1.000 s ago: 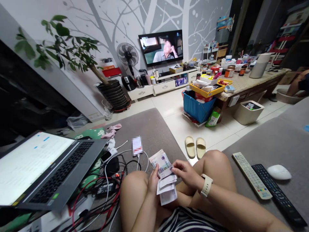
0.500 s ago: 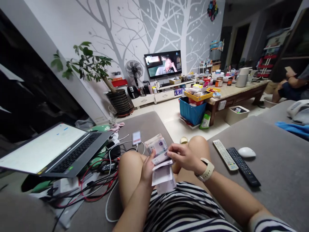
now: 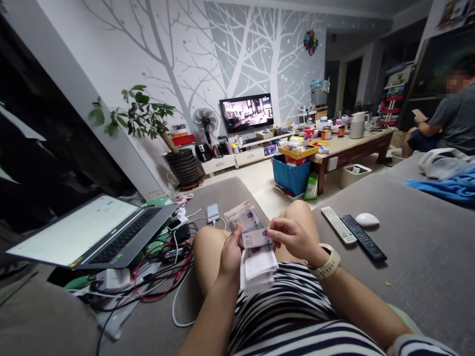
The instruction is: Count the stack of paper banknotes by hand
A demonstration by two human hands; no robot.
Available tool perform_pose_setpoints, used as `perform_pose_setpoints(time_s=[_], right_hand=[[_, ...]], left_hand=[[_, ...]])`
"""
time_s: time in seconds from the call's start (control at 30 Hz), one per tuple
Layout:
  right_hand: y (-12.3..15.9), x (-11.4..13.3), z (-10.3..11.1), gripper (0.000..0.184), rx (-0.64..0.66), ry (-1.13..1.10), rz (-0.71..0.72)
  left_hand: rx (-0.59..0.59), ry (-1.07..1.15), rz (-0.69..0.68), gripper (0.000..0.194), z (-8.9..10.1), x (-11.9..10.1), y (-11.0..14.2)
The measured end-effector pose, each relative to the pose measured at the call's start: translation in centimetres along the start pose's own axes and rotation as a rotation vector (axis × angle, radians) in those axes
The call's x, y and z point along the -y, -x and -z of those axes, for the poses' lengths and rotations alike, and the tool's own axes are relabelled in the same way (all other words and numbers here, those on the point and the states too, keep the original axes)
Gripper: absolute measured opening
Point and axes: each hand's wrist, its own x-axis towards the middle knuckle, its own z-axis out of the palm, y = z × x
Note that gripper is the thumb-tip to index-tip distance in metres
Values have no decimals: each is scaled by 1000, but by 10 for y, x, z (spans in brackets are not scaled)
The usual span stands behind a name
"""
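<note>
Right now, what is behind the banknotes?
Striped clothing shows just beyond the banknotes. The left hand shows its thumb in front; its other fingers and anything directly behind them are covered.

The left hand (image 3: 231, 251) grips, thumb uppermost, beside the pinching right hand (image 3: 295, 241).

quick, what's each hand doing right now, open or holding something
Left hand: closed, holding a sheaf of banknotes.
Right hand: closed, pinching the edge of a banknote.
</note>
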Motion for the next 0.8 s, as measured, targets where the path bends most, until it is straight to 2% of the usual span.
perform_pose_setpoints(time_s=[0.23,0.3,0.5,0.67,0.8], right_hand=[[10,-2,-9,44,136,-47,-31],[9,-2,-7,43,99,-17,-24],[3,-14,-2,37,-136,58,-5],[1,-27,-6,37,-172,69,-33],[1,-35,-14,39,-184,104,-30]], left_hand=[[-22,11,71,39,11,9,16],[-28,7,55,37,9,11,17],[-47,-91,-23,31,-4,13,27],[31,-67,18,34,0,17,33],[35,-56,8,39,8,18,36]])
